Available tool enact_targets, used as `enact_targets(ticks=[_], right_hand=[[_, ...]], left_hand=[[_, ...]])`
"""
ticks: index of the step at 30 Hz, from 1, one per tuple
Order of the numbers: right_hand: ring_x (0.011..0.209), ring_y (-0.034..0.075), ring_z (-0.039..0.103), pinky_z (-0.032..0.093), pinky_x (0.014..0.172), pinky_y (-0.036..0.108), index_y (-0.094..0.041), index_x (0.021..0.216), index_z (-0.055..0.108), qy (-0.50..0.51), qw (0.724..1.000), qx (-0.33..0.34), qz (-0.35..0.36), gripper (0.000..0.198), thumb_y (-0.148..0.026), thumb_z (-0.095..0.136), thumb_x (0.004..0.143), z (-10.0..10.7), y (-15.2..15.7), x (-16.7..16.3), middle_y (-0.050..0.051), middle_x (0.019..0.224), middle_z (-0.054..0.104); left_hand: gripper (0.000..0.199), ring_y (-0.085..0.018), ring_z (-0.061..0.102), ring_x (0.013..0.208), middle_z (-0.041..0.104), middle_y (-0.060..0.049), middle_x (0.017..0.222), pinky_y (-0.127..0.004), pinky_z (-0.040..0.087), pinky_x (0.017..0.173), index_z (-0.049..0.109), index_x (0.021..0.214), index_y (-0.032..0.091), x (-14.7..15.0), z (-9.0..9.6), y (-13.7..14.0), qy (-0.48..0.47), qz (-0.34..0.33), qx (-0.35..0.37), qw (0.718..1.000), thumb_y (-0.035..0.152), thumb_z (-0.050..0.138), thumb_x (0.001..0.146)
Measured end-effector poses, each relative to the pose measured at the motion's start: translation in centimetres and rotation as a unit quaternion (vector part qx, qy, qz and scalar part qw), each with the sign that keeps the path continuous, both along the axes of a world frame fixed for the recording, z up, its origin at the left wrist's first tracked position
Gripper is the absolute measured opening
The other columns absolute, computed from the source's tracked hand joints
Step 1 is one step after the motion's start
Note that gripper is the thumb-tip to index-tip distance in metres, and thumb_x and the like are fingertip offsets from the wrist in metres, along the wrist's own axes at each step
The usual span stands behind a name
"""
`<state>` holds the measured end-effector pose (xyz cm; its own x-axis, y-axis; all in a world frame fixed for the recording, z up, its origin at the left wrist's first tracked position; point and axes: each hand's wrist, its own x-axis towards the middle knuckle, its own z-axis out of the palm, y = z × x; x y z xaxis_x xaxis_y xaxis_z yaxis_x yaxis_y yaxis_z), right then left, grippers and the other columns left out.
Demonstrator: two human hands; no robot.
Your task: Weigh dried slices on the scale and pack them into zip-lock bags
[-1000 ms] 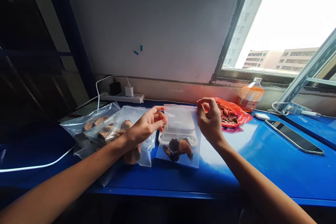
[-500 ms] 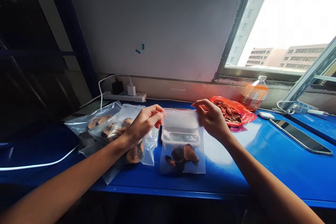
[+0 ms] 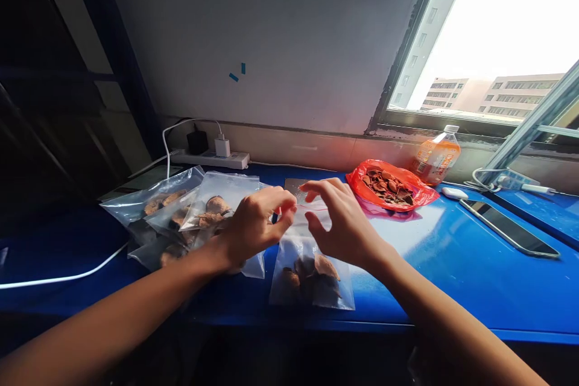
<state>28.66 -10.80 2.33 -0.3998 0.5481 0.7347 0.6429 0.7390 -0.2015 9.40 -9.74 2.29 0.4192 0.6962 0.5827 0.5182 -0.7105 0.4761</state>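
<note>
A clear zip bag (image 3: 280, 295) with brown dried slices (image 3: 312, 274) in its lower part lies near the table's front edge. Its top, with a red line across, is between my hands. The fingers of my left hand (image 3: 257, 220) are curled together at the bag's upper left corner, seemingly pinching it. My right hand (image 3: 341, 220) is over the upper right side, thumb and index finger apart. Behind the bag shows part of a kitchen scale (image 3: 295, 184), mostly hidden. Left of my left hand lie several filled clear bags (image 3: 226, 184), overlapping.
A red plastic bag (image 3: 362, 196) of brown pieces lies open at the back right, beside an orange-labelled bottle (image 3: 436, 157). Farther right are a phone (image 3: 511, 229) and a white case (image 3: 453, 193). A power strip (image 3: 226, 160) with cables runs along the wall.
My right hand has moved left toward my left hand, its thumb and index finger now spread. My left hand has shifted slightly right and down. The bag's top has bent out of its flat spread.
</note>
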Motion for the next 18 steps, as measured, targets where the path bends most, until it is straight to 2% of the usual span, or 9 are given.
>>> enact_targets(ticks=[4,12,15,18], right_hand=[[0.09,0.022,0.057,0.044,0.081,0.038,-0.021,0.104,0.05,0.004,1.0,-0.022,0.001,0.03,-0.006,0.046,0.079,-1.0,-0.2,-1.3,0.007,0.094,0.066],[0.077,0.022,0.055,0.042,0.069,0.034,-0.021,0.095,0.044,0.002,1.0,0.002,-0.022,0.019,-0.007,0.043,0.082,-1.8,0.0,-1.7,0.008,0.086,0.063],[0.078,0.022,0.056,0.041,0.072,0.035,-0.022,0.096,0.042,-0.002,1.0,-0.001,-0.016,0.02,-0.007,0.043,0.082,-1.7,0.2,-1.6,0.008,0.088,0.063],[0.083,0.021,0.057,0.04,0.08,0.039,-0.022,0.104,0.039,0.021,1.0,0.005,-0.021,0.024,-0.009,0.045,0.084,-1.6,0.8,-0.9,0.008,0.093,0.063]], left_hand=[[0.012,-0.018,0.055,0.076,0.062,-0.003,0.079,-0.029,0.041,0.075,0.063,0.082,0.021,0.1,-0.2,-0.1,0.029,-0.015,0.014,0.999,0.026,0.054,0.086],[0.015,-0.019,0.057,0.077,0.065,-0.005,0.082,-0.03,0.041,0.074,0.065,0.088,0.02,0.2,-0.3,-0.2,0.059,-0.018,0.044,0.997,0.027,0.052,0.089],[0.014,-0.019,0.058,0.078,0.065,-0.005,0.082,-0.03,0.041,0.075,0.066,0.085,0.021,0.2,0.2,-0.5,0.03,-0.017,0.032,0.999,0.024,0.053,0.087],[0.008,-0.02,0.057,0.074,0.066,-0.003,0.078,-0.03,0.041,0.074,0.069,0.079,0.023,0.0,1.1,-0.8,-0.049,0.005,-0.018,0.999,0.023,0.06,0.081]])
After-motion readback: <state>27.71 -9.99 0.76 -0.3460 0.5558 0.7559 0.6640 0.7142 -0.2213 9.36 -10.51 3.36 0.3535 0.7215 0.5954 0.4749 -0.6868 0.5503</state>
